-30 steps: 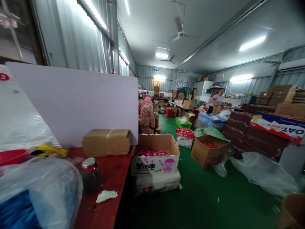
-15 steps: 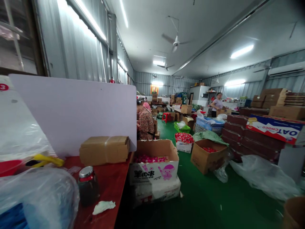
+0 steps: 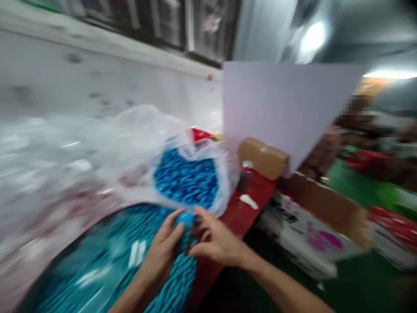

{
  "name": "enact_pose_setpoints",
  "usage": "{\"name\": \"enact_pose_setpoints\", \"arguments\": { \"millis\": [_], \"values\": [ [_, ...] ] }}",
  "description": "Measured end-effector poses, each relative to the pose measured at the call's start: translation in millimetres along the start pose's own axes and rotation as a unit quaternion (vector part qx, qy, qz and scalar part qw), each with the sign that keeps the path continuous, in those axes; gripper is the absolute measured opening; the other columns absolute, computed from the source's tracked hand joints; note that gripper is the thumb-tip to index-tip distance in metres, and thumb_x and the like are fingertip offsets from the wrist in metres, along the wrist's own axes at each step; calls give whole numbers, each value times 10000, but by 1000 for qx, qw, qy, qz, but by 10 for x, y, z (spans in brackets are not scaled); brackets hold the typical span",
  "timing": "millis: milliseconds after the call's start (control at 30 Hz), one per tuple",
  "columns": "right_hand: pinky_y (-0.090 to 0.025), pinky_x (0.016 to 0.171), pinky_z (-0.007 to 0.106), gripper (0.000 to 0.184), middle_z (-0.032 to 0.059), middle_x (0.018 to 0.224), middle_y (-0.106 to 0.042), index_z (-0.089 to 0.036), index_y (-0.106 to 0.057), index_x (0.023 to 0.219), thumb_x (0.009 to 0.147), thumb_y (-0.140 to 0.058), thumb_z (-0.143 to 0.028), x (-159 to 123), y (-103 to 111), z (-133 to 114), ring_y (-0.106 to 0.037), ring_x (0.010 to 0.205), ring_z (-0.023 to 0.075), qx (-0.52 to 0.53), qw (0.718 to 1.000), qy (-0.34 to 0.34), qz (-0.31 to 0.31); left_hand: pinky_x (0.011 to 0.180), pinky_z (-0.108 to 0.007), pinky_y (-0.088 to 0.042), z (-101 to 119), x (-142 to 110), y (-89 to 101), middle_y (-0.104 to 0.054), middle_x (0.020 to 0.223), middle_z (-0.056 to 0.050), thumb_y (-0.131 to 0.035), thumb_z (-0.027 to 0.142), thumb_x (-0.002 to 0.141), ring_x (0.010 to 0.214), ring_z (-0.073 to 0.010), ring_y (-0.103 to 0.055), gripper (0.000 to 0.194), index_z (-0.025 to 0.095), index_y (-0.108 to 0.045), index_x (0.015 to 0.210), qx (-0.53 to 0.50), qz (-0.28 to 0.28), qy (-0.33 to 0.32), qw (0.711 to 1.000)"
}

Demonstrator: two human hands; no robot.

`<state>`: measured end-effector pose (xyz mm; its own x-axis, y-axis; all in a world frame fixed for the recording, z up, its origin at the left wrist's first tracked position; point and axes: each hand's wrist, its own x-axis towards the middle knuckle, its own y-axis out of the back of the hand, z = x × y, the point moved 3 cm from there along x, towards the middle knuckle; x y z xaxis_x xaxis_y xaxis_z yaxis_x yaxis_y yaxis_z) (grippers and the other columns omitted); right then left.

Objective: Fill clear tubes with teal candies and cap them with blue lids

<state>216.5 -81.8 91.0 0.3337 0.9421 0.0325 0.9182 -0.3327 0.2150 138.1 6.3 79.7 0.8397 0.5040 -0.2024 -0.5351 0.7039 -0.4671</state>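
My left hand (image 3: 167, 238) is closed on a rounded, smooth blue piece (image 3: 185, 218), held between thumb and fingers; blur hides its exact kind. Close by on its right, my right hand (image 3: 220, 241) has thumb and index finger apart and curved. Its index fingertip is near the blue piece; I cannot tell whether it touches. Beneath both hands lies a large dark-rimmed round container (image 3: 81, 224) filled with teal, strand-like pieces (image 3: 177, 278), part of it under clear plastic. Just beyond, a clear plastic bag (image 3: 224, 191) stands open with many small blue pieces (image 3: 185, 178) inside.
The red tabletop (image 3: 233, 219) carries a lidded jar (image 3: 244, 176), a white scrap (image 3: 248, 201) and a brown carton (image 3: 263, 158). A white panel (image 3: 276, 108) stands behind. Clear plastic (image 3: 65, 156) covers the left side. An open box (image 3: 325, 208) sits right, with a person (image 3: 325, 150) beyond.
The view has swung left and down from the room to the table. Both my hands have come into view, the left with the blue piece.
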Motion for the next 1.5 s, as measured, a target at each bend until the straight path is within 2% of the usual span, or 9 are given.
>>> {"name": "enact_pose_setpoints", "arguments": {
  "millis": [167, 433, 667, 900, 1000, 1100, 1167, 1233, 1500],
  "values": [
    [-373, 917, 363, 895, 105, 1284, -351, -195, -145, 1333, 613, -677, -210, 97, -241, 190, -395, 1126, 231, -124, 991, 37, -27, 537, -226, -413, -26, -210, 250, -554, 761, -20, -581, 346, 712, 545, -97, -518, 506, 184, -382, 1148, -45, -4, -15, 999],
    [-481, 761, 375, 749, 152, 1138, -487, -123, -262, 1256, 622, -629, -281, 93, -794, 207, -532, 966, 261, -289, 942, 161, -58, 514, -197, -395, -136, -622, 562, -497, 712, 12, -489, 328, 761, 524, -77, -467, 312, 172, -428, 1024, 62, 116, -62, 989],
    [-511, 649, 344, 645, 171, 1009, -554, -65, -314, 1185, 653, -571, -324, -96, -1490, 316, -587, 845, 253, -273, 942, 194, -27, 659, -215, -402, -247, -1108, 971, -524, 750, 3, -475, 308, 749, 680, -116, -479, 264, 153, -469, 962, 178, 260, -60, 947],
    [-472, 748, 335, 689, 143, 1213, -436, -133, -242, 1291, 733, -546, -399, 8, -1673, 213, -517, 997, 244, -308, 905, 195, -220, 640, -237, -430, 49, -1622, 1398, -560, 820, -15, -481, 383, 740, 711, -137, -524, 385, 177, -440, 1063, 238, 262, -3, 935],
    [-433, 795, 299, 382, 89, 1095, -526, -181, -414, 1178, 824, -435, -322, 327, -1492, 250, -524, 977, 199, -362, 899, 157, -188, 674, -272, -441, 177, -1929, 1799, -581, 884, -41, -457, 430, 736, 772, -171, -544, 459, 181, -437, 1121, 332, 351, 6, 876],
    [-419, 782, 279, 349, 83, 1094, -511, -203, -404, 1176, 834, -422, -266, 662, -1471, 316, -524, 958, 185, -429, 871, 150, -185, 796, -351, -409, 296, -2173, 2136, -565, 1012, -76, -421, 436, 740, 895, -221, -530, 478, 185, -456, 1146, 499, 469, 9, 729],
    [-423, 749, 278, 417, 78, 1123, -475, -230, -370, 1196, 795, -484, -248, 821, -1578, 368, -523, 943, 189, -469, 837, 162, -230, 806, -373, -398, 359, -2219, 2195, -554, 1039, -88, -386, 415, 759, 890, -232, -535, 464, 193, -451, 1161, 583, 520, 4, 624],
    [-421, 723, 278, 408, 66, 1089, -477, -239, -411, 1147, 758, -534, -234, 925, -1706, 432, -526, 918, 194, -493, 809, 165, -275, 795, -348, -401, 383, -2146, 2117, -563, 1022, -83, -366, 388, 780, 869, -220, -542, 429, 189, -461, 1147, 618, 524, -23, 585],
    [-383, 715, 226, 109, 40, 872, -557, -151, -568, 860, 782, -508, -200, 1016, -1636, 514, -528, 823, 137, -406, 859, 158, -269, 703, -268, -416, 19, -1370, 1553, -599, 856, -48, -362, 300, 815, 734, -160, -553, 326, 172, -498, 1082, 586, 342, -48, 733]
  ]
}}
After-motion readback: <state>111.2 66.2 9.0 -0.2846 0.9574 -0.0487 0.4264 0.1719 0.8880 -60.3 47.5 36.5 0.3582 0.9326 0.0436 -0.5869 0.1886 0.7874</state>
